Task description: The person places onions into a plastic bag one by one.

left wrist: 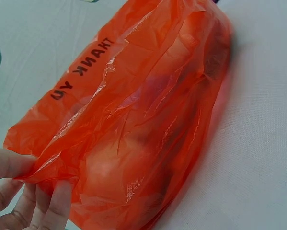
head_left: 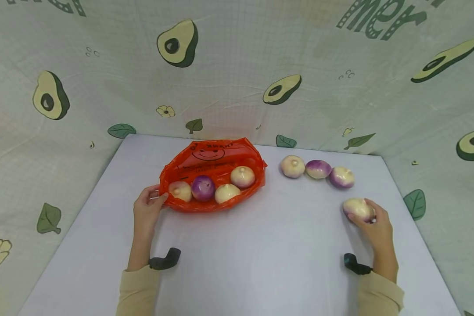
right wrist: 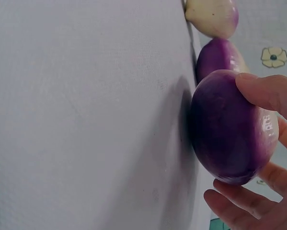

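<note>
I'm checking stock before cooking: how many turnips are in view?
8: four turnips in the red bag, three on the table right of it, one in the right hand. More could be hidden in the bag.

Left hand [left wrist: 26, 208] cropped in wrist view, small print [head_left: 208, 166] on red bag [head_left: 223, 173] illegible

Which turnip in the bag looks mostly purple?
In the head view, the second turnip from the left in the bag; the other three inside look mainly cream.
</note>
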Demonstrator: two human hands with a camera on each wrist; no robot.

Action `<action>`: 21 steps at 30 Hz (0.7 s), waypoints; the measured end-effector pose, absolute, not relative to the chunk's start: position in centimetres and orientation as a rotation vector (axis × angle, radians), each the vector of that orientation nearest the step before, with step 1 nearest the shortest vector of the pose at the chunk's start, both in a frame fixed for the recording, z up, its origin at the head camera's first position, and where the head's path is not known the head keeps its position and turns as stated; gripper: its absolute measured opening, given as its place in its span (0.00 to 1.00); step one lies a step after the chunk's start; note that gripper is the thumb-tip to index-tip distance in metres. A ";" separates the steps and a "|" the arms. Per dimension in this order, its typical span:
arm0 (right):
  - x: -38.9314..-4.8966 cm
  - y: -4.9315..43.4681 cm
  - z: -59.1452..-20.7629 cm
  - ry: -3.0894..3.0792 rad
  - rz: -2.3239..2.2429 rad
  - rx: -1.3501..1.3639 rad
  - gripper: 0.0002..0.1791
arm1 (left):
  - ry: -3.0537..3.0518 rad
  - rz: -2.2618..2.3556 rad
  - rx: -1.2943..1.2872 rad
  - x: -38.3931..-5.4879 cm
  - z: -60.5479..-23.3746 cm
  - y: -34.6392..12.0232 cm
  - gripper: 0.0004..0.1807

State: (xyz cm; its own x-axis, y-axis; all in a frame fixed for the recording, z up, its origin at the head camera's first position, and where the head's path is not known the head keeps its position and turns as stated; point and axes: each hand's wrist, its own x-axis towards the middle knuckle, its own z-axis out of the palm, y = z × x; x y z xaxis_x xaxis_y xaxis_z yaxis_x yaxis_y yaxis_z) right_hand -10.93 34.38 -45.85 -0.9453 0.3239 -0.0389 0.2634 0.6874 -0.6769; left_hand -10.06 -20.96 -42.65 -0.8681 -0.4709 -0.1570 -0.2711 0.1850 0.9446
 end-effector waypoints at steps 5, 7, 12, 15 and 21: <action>-10.9 34.4 -45.8 -2.818 1.098 -0.519 0.41 | -2.287 -1.754 0.723 -10.1 -42.7 -20.9 0.20; -10.9 34.4 -45.8 -2.815 1.096 -0.519 0.40 | -2.284 -1.755 0.719 -10.1 -42.7 -20.9 0.20; -11.0 34.2 -45.8 -2.813 1.080 -0.511 0.40 | -2.287 -1.752 0.718 -10.1 -42.8 -21.0 0.20; -11.0 34.0 -45.8 -2.814 1.073 -0.501 0.40 | -2.289 -1.751 0.721 -10.1 -42.7 -20.9 0.20; -11.0 33.5 -45.6 -2.817 1.058 -0.465 0.39 | -2.287 -1.762 0.721 -10.0 -42.6 -20.9 0.20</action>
